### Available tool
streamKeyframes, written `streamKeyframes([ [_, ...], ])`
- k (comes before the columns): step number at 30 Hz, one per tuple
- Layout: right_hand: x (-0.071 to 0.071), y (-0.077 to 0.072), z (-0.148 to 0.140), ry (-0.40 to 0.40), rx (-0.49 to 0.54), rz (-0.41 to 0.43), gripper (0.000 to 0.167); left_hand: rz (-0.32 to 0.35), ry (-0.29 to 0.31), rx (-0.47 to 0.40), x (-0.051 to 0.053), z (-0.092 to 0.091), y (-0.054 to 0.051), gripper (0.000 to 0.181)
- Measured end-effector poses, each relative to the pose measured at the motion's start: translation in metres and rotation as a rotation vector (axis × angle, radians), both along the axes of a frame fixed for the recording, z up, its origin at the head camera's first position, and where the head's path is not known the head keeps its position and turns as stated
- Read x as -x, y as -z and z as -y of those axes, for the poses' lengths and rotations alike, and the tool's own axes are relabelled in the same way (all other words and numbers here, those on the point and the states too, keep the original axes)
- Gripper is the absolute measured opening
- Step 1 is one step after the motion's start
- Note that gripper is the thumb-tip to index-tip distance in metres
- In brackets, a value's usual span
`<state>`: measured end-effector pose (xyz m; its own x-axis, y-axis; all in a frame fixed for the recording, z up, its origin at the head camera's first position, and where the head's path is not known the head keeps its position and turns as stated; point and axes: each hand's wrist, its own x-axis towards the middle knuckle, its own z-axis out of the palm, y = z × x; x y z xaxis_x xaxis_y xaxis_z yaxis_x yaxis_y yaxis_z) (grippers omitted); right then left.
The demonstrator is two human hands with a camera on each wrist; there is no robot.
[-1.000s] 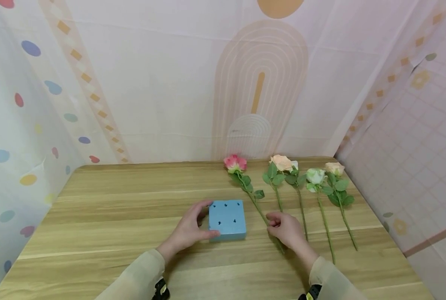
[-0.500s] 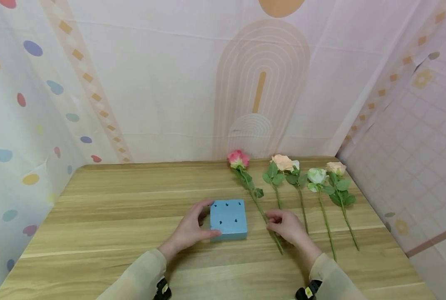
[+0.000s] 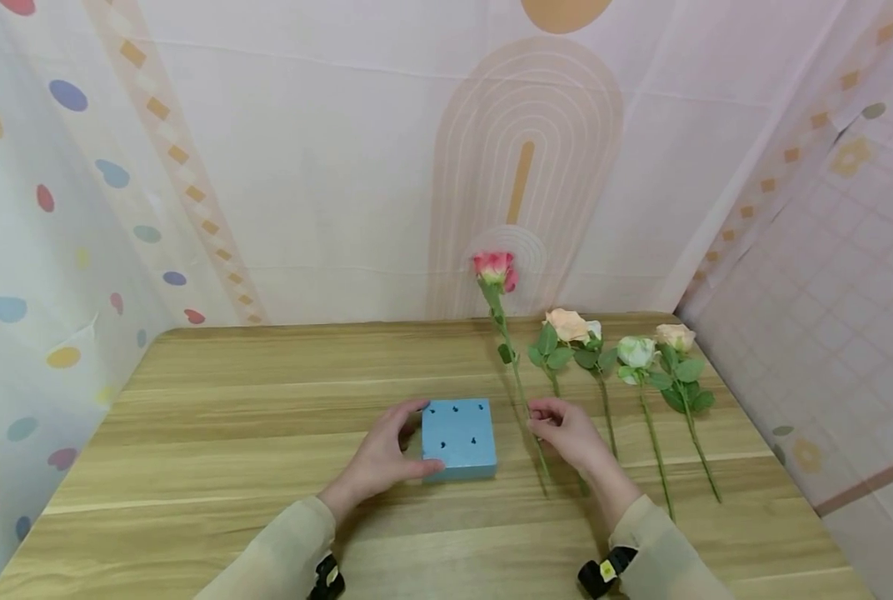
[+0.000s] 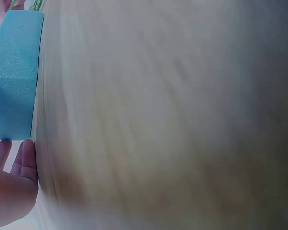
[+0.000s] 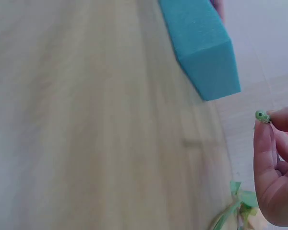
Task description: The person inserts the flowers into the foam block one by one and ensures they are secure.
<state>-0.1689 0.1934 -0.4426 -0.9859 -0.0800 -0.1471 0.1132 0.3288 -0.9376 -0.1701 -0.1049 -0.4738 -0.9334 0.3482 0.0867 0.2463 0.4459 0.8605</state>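
Observation:
A square light-blue foam block (image 3: 457, 429) with several small dark holes in its top lies on the wooden table. My left hand (image 3: 375, 452) holds its left side, thumb at the front and fingers toward the back corner. To the right of the block, my right hand (image 3: 572, 435) pinches the green stem of a pink rose (image 3: 495, 271) between thumb and fingers. The rose stands tilted, bloom up and away, stem end low over the table. In the right wrist view the cut stem end (image 5: 262, 116) pokes out from the pinching fingertips, apart from the block (image 5: 211, 72).
Several more roses lie on the table (image 3: 251, 433) at the right: a peach one (image 3: 566, 325), a white one partly behind it, a greenish-white one (image 3: 636, 352) and a pale peach one (image 3: 675, 337). Patterned cloth (image 3: 326, 167) hangs behind the table and at both sides.
The pink rose's bloom has risen off the table, and its stem has tipped more upright in my right hand. My left hand stays at the block.

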Motion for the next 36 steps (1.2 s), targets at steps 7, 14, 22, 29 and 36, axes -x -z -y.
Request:
streamKeyframes([
  [7,0.01,-0.013,0.01,-0.027,0.056,-0.04,0.035,0.019,-0.007,-0.018,-0.001,-0.001,0.0,0.093],
  [14,0.016,-0.026,0.025,-0.044,0.11,-0.1,0.032,-0.002,-0.009,-0.042,-0.002,-0.001,0.001,0.092],
  [22,0.021,-0.035,0.041,-0.059,0.172,-0.181,0.026,0.025,-0.003,-0.099,-0.001,-0.003,0.004,0.092],
  [29,0.026,-0.034,0.059,-0.054,0.236,-0.246,0.021,0.052,-0.007,-0.142,0.0,-0.005,0.005,0.091],
  [36,0.031,-0.034,0.079,-0.073,0.254,-0.279,0.021,0.072,-0.008,-0.162,0.0,-0.005,0.004,0.091],
])
